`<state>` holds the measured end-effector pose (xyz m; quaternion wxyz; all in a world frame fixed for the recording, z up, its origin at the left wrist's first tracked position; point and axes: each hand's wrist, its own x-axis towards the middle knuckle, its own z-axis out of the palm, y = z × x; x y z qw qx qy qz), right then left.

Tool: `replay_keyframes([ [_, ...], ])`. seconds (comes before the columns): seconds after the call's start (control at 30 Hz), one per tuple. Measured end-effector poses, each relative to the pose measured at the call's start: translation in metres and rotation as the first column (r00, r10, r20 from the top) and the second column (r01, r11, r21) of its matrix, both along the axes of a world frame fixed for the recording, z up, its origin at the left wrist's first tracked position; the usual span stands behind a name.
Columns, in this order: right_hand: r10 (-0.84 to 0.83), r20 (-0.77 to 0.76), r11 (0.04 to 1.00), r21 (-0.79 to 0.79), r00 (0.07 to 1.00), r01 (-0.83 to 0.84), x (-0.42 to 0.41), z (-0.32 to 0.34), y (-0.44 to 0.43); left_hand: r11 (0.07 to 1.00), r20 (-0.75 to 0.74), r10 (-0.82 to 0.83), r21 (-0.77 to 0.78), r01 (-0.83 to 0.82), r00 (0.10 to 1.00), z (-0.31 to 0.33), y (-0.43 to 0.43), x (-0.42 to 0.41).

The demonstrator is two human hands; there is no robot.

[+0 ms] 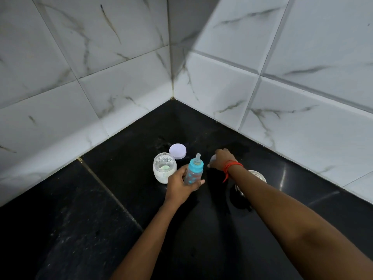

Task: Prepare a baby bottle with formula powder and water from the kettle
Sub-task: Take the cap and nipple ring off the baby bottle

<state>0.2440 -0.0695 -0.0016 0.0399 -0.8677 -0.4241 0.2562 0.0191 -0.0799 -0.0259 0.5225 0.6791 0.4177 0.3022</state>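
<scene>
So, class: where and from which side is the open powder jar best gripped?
Probably round the jar, at its side wall below the rim, from its left: it stands upright with its mouth open, the left hand holding the bottle crowds its right, and the lid lies behind.

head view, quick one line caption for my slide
Left hand holds the teat-topped baby bottle beside the open formula jar; right hand sits over a clear cap on the black counter.

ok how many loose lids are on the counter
1 for sure: the lilac lid lies flat on the counter behind the open powder jar. The right hand holds a small clear thing, maybe another cap; too hidden to tell.
</scene>
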Motion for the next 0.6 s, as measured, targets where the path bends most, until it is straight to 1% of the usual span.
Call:
replay_keyframes([
  [0.03, 0.023, 0.036, 1.000, 0.009, 0.999, -0.023, -0.001, 0.008, -0.003, 1.000, -0.001, -0.001, -0.002, 0.001, 1.000, 0.001, -0.001, 0.001],
  [0.07, 0.039, 0.056, 0.996, 0.072, 0.998, -0.043, -0.004, 0.017, -0.005, 1.000, -0.006, 0.003, -0.005, -0.003, 1.000, 0.003, -0.002, 0.001],
  [0.1, 0.035, 0.038, 0.983, 0.180, 0.999, -0.041, -0.009, 0.028, -0.010, 1.000, -0.012, 0.009, -0.008, -0.009, 1.000, 0.005, -0.004, 0.002],
  [0.13, 0.014, -0.026, 0.953, 0.304, 1.000, -0.005, -0.015, 0.039, -0.017, 1.000, -0.028, 0.018, 0.003, -0.018, 0.999, 0.007, -0.006, 0.003],
  [0.17, -0.008, -0.122, 0.912, 0.407, 0.992, 0.058, -0.022, 0.049, -0.025, 0.999, -0.040, 0.031, 0.009, -0.031, 0.999, 0.009, -0.008, 0.004],
  [0.2, -0.010, -0.220, 0.879, 0.463, 0.975, 0.114, -0.031, 0.061, -0.036, 0.999, -0.051, 0.044, 0.013, -0.043, 0.998, 0.011, -0.011, 0.006],
  [0.23, 0.000, -0.301, 0.864, 0.480, 0.954, 0.151, -0.040, 0.071, -0.047, 0.998, -0.053, 0.059, 0.013, -0.058, 0.997, 0.013, -0.013, 0.008],
  [0.27, 0.013, -0.349, 0.860, 0.482, 0.937, 0.168, -0.050, 0.079, -0.059, 0.997, -0.057, 0.073, 0.020, -0.072, 0.996, 0.016, -0.017, 0.009],
  [0.3, 0.021, -0.357, 0.862, 0.480, 0.934, 0.164, -0.059, 0.083, -0.069, 0.995, -0.060, 0.092, 0.042, -0.090, 0.994, 0.018, -0.019, 0.011],
  [0.33, 0.010, -0.330, 0.867, 0.473, 0.944, 0.156, -0.067, 0.086, -0.078, 0.990, -0.080, 0.115, 0.096, -0.108, 0.990, 0.019, -0.022, 0.013],
  [0.4, -0.078, -0.222, 0.880, 0.443, 0.972, 0.172, -0.080, 0.088, -0.086, 0.958, -0.127, 0.170, 0.253, -0.134, 0.977, 0.023, -0.028, 0.017],
  [0.47, -0.190, -0.093, 0.876, 0.434, 0.977, 0.211, -0.088, 0.091, -0.089, 0.906, -0.149, 0.223, 0.397, -0.149, 0.963, 0.033, -0.037, 0.020],
  [0.5, -0.219, -0.031, 0.874, 0.439, 0.975, 0.210, -0.091, 0.093, -0.090, 0.872, -0.161, 0.250, 0.466, -0.150, 0.955, 0.036, -0.041, 0.021],
  [0.57, -0.216, 0.047, 0.873, 0.456, 0.975, 0.171, -0.095, 0.094, -0.090, 0.799, -0.162, 0.299, 0.581, -0.154, 0.941, 0.037, -0.047, 0.021],
  [0.6, -0.192, 0.054, 0.866, 0.480, 0.980, 0.143, -0.096, 0.094, -0.091, 0.790, -0.146, 0.305, 0.591, -0.164, 0.941, 0.036, -0.048, 0.019],
])
